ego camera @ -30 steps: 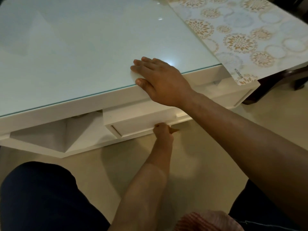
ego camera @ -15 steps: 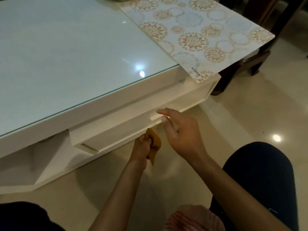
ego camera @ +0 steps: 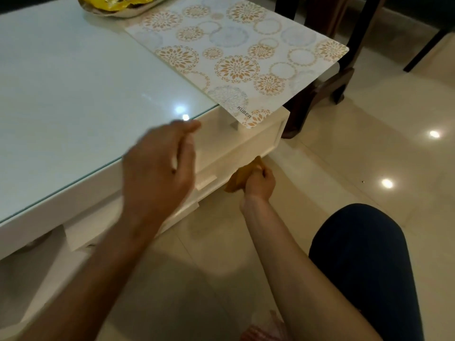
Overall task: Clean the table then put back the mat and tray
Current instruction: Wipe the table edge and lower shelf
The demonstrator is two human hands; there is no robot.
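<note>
The white table has a glass top point(ego camera: 73, 82). A floral mat point(ego camera: 236, 62) lies on its right end and overhangs the corner. At the far edge, a tray point(ego camera: 138, 11) holds a yellow packet point(ego camera: 108, 0). My right hand point(ego camera: 259, 183) grips an orange cloth point(ego camera: 242, 177) against the table's lower front ledge point(ego camera: 248, 146), below the mat corner. My left hand point(ego camera: 157, 166) is blurred in front of the table's front edge, with its fingers loosely extended and nothing in it.
Dark wooden furniture legs point(ego camera: 339, 77) stand just right of the table on the glossy tiled floor point(ego camera: 369, 156). My knee in dark trousers point(ego camera: 357, 267) is at lower right. A pink striped item point(ego camera: 263, 333) lies at the bottom edge.
The cloth was in my left hand under the ledge and is now in my right hand, further right along the ledge. My left hand has risen to the table edge. The view has swung right.
</note>
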